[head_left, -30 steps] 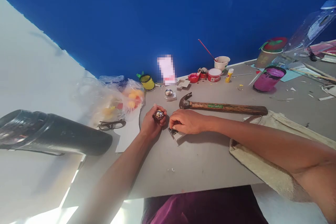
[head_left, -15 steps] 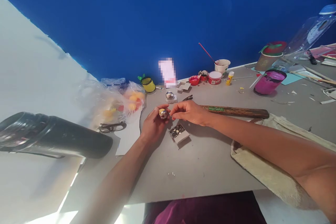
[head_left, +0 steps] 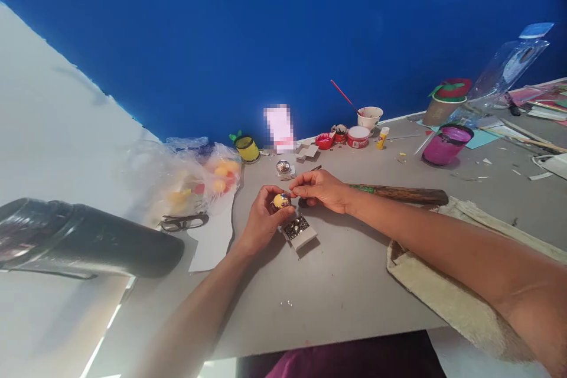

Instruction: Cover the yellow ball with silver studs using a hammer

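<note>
My left hand (head_left: pixel 262 218) is closed around a small yellow ball (head_left: pixel 280 201) partly covered with shiny silver studs. My right hand (head_left: pixel 319 190) is just right of the ball, thumb and forefinger pinched together. Whatever sits in that pinch is too small to make out. Below both hands is a small open cardboard box (head_left: pixel 305 240) full of shiny metal tacks. Behind them, a silver studded ball (head_left: pixel 283 167) rests on a little white box. A hammer with a wooden handle (head_left: pixel 398 194) lies behind my right hand, its head partly hidden.
Glasses (head_left: pixel 185 222), plastic bags (head_left: pixel 195 174) and a large dark cylinder (head_left: pixel 88 239) are on the left. Along the wall are a yellow pot (head_left: pixel 247 149), paint tubs (head_left: pixel 358 137) and a paper cup (head_left: pixel 370 118). A magenta pot (head_left: pixel 447 144) and cream cloth (head_left: pixel 438 271) lie right.
My left hand has turned the ball, so its yellow side now faces up instead of the silver studs. My right hand stays pinched beside it. The view has shifted slightly.
</note>
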The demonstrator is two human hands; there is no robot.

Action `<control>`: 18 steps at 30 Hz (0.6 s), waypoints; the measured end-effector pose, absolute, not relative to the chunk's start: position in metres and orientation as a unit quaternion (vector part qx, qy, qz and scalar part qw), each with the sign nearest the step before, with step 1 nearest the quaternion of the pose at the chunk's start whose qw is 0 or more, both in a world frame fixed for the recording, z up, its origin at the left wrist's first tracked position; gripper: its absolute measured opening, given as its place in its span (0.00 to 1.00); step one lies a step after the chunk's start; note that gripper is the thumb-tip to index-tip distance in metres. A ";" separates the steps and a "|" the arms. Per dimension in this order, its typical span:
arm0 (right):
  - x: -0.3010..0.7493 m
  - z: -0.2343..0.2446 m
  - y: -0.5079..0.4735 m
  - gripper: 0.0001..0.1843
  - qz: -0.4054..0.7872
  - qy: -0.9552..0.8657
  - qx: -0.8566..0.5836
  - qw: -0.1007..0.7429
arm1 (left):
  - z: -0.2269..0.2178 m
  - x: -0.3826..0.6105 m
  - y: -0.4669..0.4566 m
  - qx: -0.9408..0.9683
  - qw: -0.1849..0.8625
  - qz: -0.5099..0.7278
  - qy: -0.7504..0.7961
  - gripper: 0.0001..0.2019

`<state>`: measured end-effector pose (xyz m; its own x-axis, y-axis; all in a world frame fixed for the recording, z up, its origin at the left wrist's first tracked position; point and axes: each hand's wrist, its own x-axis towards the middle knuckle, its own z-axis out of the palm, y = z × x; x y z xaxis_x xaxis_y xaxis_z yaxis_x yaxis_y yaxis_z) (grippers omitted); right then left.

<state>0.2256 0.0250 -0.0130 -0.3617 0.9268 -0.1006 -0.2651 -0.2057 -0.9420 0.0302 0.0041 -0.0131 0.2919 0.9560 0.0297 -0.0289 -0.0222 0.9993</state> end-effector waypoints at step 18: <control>0.226 -0.016 0.024 0.16 0.704 -0.462 -0.341 0.418 | -0.014 0.030 0.007 0.592 0.544 0.413 0.427 0.20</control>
